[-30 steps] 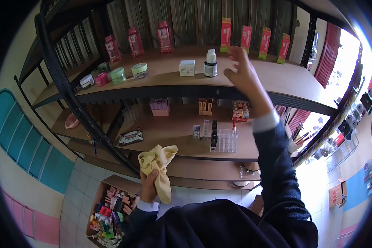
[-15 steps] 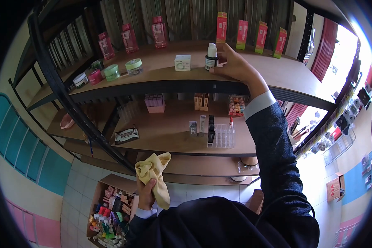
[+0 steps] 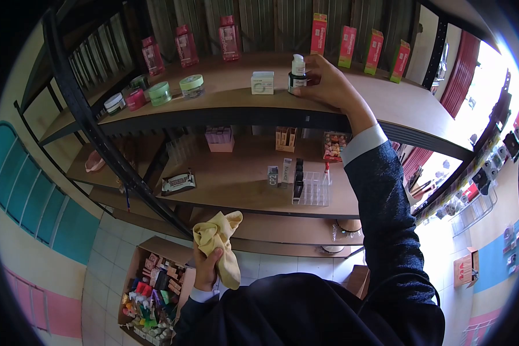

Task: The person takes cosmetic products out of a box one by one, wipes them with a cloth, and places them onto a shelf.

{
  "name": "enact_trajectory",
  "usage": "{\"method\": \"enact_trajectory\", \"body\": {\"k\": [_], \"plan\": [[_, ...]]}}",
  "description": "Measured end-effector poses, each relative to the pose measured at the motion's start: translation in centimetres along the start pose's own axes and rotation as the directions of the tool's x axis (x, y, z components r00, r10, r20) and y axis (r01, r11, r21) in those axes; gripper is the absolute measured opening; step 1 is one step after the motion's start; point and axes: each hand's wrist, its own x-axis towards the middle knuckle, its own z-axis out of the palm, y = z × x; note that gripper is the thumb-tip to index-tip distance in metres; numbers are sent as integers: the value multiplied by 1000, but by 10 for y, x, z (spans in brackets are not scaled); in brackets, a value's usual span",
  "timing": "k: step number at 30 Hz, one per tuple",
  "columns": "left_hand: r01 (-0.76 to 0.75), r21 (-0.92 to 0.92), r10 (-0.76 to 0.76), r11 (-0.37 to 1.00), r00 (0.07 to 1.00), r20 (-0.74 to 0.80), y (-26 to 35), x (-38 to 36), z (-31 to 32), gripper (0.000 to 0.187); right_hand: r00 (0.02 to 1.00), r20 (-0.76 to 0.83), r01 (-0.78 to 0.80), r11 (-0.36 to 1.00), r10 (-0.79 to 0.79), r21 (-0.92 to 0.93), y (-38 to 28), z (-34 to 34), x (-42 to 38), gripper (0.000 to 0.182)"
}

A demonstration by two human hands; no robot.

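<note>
My right hand [image 3: 331,85] reaches over the upper shelf, its thumb and fingers around a small dark bottle with a white top [image 3: 297,82]. The bottle stands upright near the shelf's front edge; the hand hides its right side. Just left of it is a small pale box [image 3: 263,83]. Low down, in front of the lower shelves, my left hand [image 3: 207,269] is closed around a crumpled yellow cloth [image 3: 218,236], which hangs below the fingers.
Pink bottles [image 3: 228,39] and upright pink-green boxes [image 3: 346,47] line the upper shelf's back. Several jars [image 3: 160,93] stand at its left. The shelf below holds a clear organizer [image 3: 311,190] and a black-and-white packet [image 3: 178,183]. A carton of products [image 3: 134,277] sits on the floor.
The view has shifted slightly, so the shelf goods appear a little right and higher. My right hand keeps hold of the bottle, and my left hand still grips the cloth.
</note>
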Motion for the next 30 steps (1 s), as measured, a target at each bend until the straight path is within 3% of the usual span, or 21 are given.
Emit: {"method": "enact_trajectory", "body": {"k": [10,15,17,19,21,22,23,24,25,26,27,28,29,30], "plan": [[-14,15,14,1000,1000,-25,1,-3,-4,66,1000,-13,-18,999,17,-36,-5,5,2,72],[-35,-1,35,999,999,-27,7,-8,-6,66,995,-60,79,996,-76,40,6,1,-1,76],[-53,-28,51,998,996,-76,4,-11,-13,60,937,-340,-6,971,-78,-240,-10,-15,-13,69],[-22,-77,9,997,986,-167,-1,-13,-22,55,834,-539,146,989,-119,8,-52,-7,-45,55],[32,-104,-59,994,961,-270,-3,-15,-34,45,871,-458,352,877,-179,327,-81,33,-84,41],[59,-85,-82,995,950,-302,-4,-15,-38,41,944,-276,305,797,-181,522,-89,62,-110,33],[22,-91,-49,996,950,-308,-10,-15,-46,39,958,-54,243,703,-280,668,-84,96,-128,29],[24,13,-18,1000,934,-356,-19,-17,-58,36,981,145,2,750,-131,662,-93,139,-152,31],[41,60,-10,997,892,-451,-18,-20,-56,35,899,417,-134,824,-133,550,-77,190,-172,43],[101,69,-61,992,897,-437,-18,-25,-65,38,850,520,-280,763,-86,583,-73,240,-201,50],[112,116,-35,987,851,-524,-24,-27,-70,40,781,624,-426,696,-40,578,-78,282,-231,57],[13,193,88,981,858,-506,-25,-32,-77,44,749,654,-511,541,-101,668,-83,312,-252,61],[-34,143,102,989,858,-503,-26,-36,-80,45,725,673,-593,365,-146,718,-92,332,-267,65],[-134,76,154,988,860,-486,-39,-39,-90,45,696,707,-661,275,-123,698,-105,349,-278,60]]}}
